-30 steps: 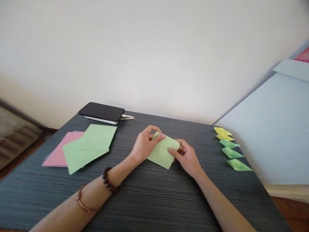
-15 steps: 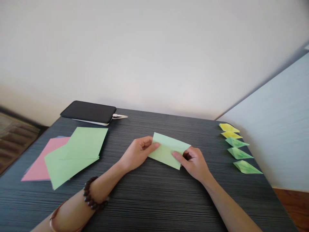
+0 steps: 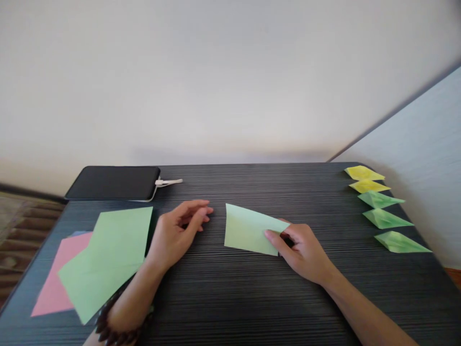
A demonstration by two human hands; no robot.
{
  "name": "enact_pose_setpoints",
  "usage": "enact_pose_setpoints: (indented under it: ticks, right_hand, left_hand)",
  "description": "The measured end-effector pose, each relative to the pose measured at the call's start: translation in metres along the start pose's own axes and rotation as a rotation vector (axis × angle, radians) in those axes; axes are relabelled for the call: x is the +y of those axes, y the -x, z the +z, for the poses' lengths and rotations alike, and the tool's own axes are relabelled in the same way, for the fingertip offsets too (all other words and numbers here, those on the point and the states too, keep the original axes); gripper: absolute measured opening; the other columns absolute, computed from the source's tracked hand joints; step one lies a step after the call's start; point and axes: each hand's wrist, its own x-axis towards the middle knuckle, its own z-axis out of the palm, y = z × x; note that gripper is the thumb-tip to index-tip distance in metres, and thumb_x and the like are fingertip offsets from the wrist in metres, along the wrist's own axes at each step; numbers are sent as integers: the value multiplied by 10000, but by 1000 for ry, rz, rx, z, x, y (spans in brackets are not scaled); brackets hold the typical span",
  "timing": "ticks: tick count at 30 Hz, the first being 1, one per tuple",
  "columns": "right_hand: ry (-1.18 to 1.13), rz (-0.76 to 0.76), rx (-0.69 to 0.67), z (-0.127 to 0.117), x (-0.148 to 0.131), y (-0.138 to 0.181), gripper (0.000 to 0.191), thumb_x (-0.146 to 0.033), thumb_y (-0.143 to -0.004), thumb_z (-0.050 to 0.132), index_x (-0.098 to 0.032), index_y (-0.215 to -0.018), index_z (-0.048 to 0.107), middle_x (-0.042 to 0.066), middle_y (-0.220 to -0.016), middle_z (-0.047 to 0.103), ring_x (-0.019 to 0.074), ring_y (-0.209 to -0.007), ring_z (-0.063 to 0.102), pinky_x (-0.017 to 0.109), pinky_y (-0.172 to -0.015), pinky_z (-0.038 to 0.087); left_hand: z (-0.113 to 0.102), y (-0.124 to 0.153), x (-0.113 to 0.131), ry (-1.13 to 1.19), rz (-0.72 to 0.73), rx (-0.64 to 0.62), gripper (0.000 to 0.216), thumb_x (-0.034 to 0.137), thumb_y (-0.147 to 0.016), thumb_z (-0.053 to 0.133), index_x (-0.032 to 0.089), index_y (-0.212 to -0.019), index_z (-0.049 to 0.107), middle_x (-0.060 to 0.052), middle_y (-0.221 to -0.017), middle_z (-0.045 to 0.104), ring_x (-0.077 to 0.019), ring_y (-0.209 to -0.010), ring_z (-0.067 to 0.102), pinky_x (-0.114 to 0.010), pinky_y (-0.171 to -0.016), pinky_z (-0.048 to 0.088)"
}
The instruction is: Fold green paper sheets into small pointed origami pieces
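A light green paper rectangle (image 3: 248, 231) is held over the middle of the table by my right hand (image 3: 300, 250). The thumb lies on its near face at the right end, and the other fingers are behind it, mostly hidden. Its left end is free and slightly raised. My left hand (image 3: 176, 235) is to the left of the paper, apart from it. Its fingers are loosely bent and hold nothing. Beside that hand, green paper sheets (image 3: 122, 235) overlap a pink sheet (image 3: 59, 283) on the table.
A black phone (image 3: 115, 182) rests on something white at the back left, with a short white cable (image 3: 169, 182) at its right end. Along the right edge stand folded yellow paper pieces (image 3: 364, 173) and several folded green pieces (image 3: 399, 241). A wall (image 3: 230, 86) rises behind the table (image 3: 230, 302).
My left hand has let go of the green paper and moved left. My right hand keeps its hold on the paper. The view has shifted a little.
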Motion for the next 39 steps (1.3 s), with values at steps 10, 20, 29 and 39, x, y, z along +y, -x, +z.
enact_pose_setpoints:
  ticks: [10, 20, 29, 39]
  right_hand:
    - [25, -233, -123, -2, -1, -7, 360, -171, -867, 493, -317, -1170, 624, 11, -887, 715, 133, -677, 648, 235, -595, 472]
    - [201, -328, -213, 5, 0, -7, 538, -80, -808, 409, -343, -1251, 564, 17, -1087, 667, 152, -821, 639, 259, -668, 479]
    - [-57, -95, -4, 2, 3, -1, 288, -277, -901, 468, -271, -1142, 627, 22, -889, 718, 116, -563, 621, 245, -539, 497]
    - [-370, -15, -13, 7, -1, -3, 515, -532, -851, 485, -191, -1235, 528, 29, -742, 659, 154, -582, 635, 254, -484, 489]
  left_hand:
    - [19, 11, 9, 128, 21, -279, 135, 222, -874, 523, 197, -871, 655, -19, -963, 712, -112, -685, 645, -213, -626, 513]
    - [16, 14, 14, 332, -100, -412, 299, 317, -837, 585, 197, -1110, 557, 4, -740, 655, -125, -658, 610, -209, -582, 451]
    - [17, 9, 15, 377, -116, -324, 236, 347, -845, 586, 170, -1001, 606, 16, -713, 627, -84, -609, 558, -172, -530, 394]
    - [33, 17, 16, 412, -93, -261, 247, 341, -794, 652, 157, -938, 572, -1, -773, 665, -102, -622, 620, -186, -550, 469]
